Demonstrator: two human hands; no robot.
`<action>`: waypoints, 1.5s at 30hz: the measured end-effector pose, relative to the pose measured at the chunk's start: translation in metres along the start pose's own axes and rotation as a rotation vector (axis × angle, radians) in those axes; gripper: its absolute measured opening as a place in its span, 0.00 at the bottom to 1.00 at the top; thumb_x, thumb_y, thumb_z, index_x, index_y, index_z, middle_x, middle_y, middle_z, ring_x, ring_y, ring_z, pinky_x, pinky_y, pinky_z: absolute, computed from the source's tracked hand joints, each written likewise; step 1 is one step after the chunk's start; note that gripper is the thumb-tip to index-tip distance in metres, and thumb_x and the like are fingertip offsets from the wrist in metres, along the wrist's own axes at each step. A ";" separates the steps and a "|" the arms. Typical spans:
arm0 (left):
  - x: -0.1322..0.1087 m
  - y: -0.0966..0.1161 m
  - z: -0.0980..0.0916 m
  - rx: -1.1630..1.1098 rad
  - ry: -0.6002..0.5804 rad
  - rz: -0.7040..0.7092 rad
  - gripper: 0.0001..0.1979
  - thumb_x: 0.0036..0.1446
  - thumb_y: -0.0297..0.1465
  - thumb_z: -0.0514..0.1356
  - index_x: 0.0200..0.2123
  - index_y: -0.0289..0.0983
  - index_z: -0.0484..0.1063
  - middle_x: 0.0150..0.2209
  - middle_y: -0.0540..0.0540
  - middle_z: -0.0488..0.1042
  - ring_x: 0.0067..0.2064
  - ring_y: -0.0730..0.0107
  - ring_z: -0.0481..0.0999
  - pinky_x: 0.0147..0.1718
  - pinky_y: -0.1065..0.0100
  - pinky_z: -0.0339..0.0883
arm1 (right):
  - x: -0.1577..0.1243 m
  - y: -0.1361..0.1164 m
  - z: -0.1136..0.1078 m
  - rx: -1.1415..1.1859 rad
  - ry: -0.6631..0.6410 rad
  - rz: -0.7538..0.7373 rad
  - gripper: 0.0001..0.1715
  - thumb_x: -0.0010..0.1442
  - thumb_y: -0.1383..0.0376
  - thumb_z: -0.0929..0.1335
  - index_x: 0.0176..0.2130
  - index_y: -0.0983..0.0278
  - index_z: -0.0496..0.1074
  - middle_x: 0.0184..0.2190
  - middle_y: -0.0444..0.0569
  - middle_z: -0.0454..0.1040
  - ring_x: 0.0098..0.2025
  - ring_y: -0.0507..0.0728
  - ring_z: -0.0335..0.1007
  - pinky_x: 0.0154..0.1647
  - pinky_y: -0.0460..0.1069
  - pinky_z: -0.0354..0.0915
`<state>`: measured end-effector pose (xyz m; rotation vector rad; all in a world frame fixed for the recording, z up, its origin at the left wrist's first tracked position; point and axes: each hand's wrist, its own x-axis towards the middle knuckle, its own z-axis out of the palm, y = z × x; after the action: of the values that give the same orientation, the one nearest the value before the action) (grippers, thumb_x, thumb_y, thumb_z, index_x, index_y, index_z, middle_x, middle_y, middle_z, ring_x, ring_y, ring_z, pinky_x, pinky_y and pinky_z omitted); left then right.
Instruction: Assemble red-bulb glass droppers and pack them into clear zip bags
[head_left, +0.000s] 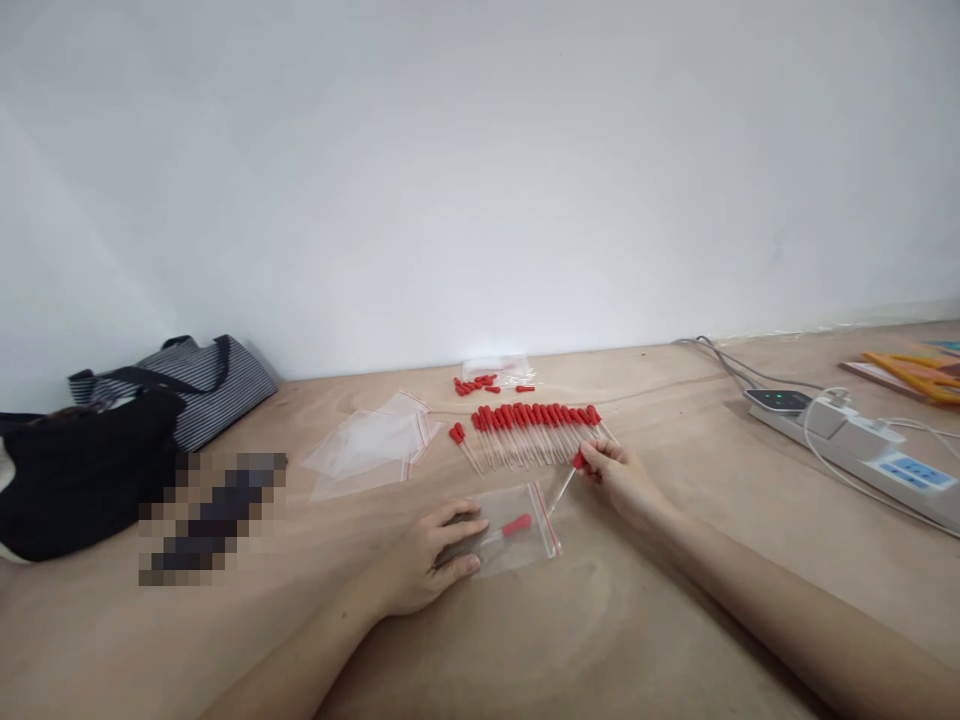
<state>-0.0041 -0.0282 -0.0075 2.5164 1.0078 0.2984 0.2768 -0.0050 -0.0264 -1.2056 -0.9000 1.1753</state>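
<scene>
A clear zip bag (pixel 517 565) with a red line at its mouth lies flat on the table. Inside it is one glass dropper with a red bulb (pixel 517 525). My left hand (pixel 435 555) rests over the bag's left end, fingers and thumb spread apart. Pinched by its red bulb in my right hand (pixel 611 480) is another dropper (pixel 564 488), tilted, its glass tip pointing down-left near the bag's mouth. Just beyond, a row of droppers (pixel 532 430) lies side by side, bulbs away from me. A couple of droppers (pixel 466 450) lie left of the row.
Flat empty zip bags (pixel 371 445) overlap at the left. Loose red bulbs (pixel 476 384) lie near another clear bag (pixel 495 368) by the wall. A power strip (pixel 885 460) with cables stands at the right. Fabric bags (pixel 217 390) sit far left, beside a blurred dark object (pixel 217 520).
</scene>
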 end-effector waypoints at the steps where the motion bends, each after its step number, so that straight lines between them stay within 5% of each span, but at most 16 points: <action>1: 0.000 0.000 0.000 -0.001 0.004 0.000 0.19 0.56 0.38 0.53 0.51 0.42 0.64 0.55 0.44 0.61 0.55 0.60 0.60 0.53 0.57 0.56 | -0.001 0.000 0.000 0.008 -0.006 0.011 0.24 0.38 0.48 0.71 0.23 0.65 0.66 0.22 0.44 0.70 0.22 0.48 0.61 0.26 0.44 0.57; 7: 0.000 0.000 0.000 0.009 0.011 -0.008 0.20 0.56 0.39 0.53 0.53 0.44 0.62 0.56 0.45 0.60 0.56 0.60 0.59 0.54 0.56 0.55 | -0.019 0.007 0.001 -0.066 -0.238 0.016 0.22 0.39 0.51 0.72 0.29 0.64 0.67 0.23 0.43 0.71 0.26 0.50 0.65 0.28 0.45 0.59; 12: 0.001 0.005 -0.003 0.018 0.005 0.013 0.22 0.56 0.39 0.53 0.54 0.43 0.60 0.56 0.44 0.61 0.57 0.60 0.59 0.56 0.53 0.49 | -0.026 0.007 0.002 -0.417 -0.493 -0.164 0.13 0.45 0.56 0.70 0.28 0.64 0.72 0.22 0.43 0.69 0.25 0.49 0.61 0.27 0.45 0.56; 19: 0.002 0.006 -0.003 0.040 -0.023 0.001 0.23 0.56 0.40 0.53 0.54 0.41 0.60 0.57 0.42 0.59 0.58 0.59 0.57 0.57 0.51 0.47 | -0.024 0.012 0.018 -0.616 -0.586 -0.464 0.09 0.49 0.57 0.69 0.26 0.58 0.76 0.24 0.45 0.71 0.30 0.53 0.63 0.36 0.49 0.58; 26: 0.002 0.007 -0.003 0.017 -0.014 -0.007 0.23 0.56 0.40 0.53 0.54 0.41 0.61 0.57 0.43 0.59 0.58 0.59 0.57 0.56 0.52 0.49 | 0.006 0.006 0.008 -0.662 -0.399 -0.353 0.09 0.44 0.59 0.70 0.24 0.63 0.72 0.22 0.43 0.70 0.24 0.51 0.63 0.25 0.44 0.58; 31: 0.001 0.006 -0.004 0.018 -0.014 -0.010 0.22 0.56 0.40 0.53 0.54 0.41 0.60 0.57 0.44 0.59 0.58 0.59 0.57 0.56 0.52 0.49 | 0.067 -0.027 -0.029 -1.016 0.194 -0.171 0.09 0.46 0.61 0.67 0.28 0.65 0.71 0.27 0.50 0.73 0.30 0.55 0.68 0.28 0.46 0.59; 35: 0.001 0.005 -0.003 0.001 -0.011 -0.009 0.23 0.55 0.40 0.53 0.53 0.41 0.61 0.57 0.43 0.59 0.58 0.58 0.57 0.56 0.53 0.51 | 0.093 -0.029 -0.038 -1.042 0.246 -0.080 0.14 0.43 0.57 0.69 0.17 0.65 0.68 0.17 0.52 0.70 0.28 0.59 0.69 0.25 0.47 0.57; 41: 0.001 0.004 -0.003 0.002 -0.023 -0.015 0.23 0.55 0.40 0.53 0.54 0.42 0.61 0.57 0.44 0.58 0.58 0.59 0.56 0.56 0.52 0.49 | 0.105 -0.031 -0.035 -0.979 0.290 -0.007 0.12 0.36 0.62 0.71 0.14 0.64 0.64 0.17 0.54 0.68 0.30 0.62 0.69 0.26 0.49 0.58; 45: 0.001 0.004 -0.002 -0.006 -0.010 -0.011 0.22 0.55 0.40 0.53 0.54 0.44 0.60 0.57 0.45 0.59 0.58 0.60 0.57 0.56 0.52 0.50 | 0.099 -0.044 -0.044 -0.827 0.234 -0.036 0.15 0.41 0.59 0.69 0.14 0.64 0.61 0.16 0.51 0.66 0.26 0.57 0.66 0.24 0.48 0.57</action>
<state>-0.0021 -0.0294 -0.0036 2.5032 1.0155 0.2851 0.3471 0.0838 0.0015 -1.9240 -1.2677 0.6004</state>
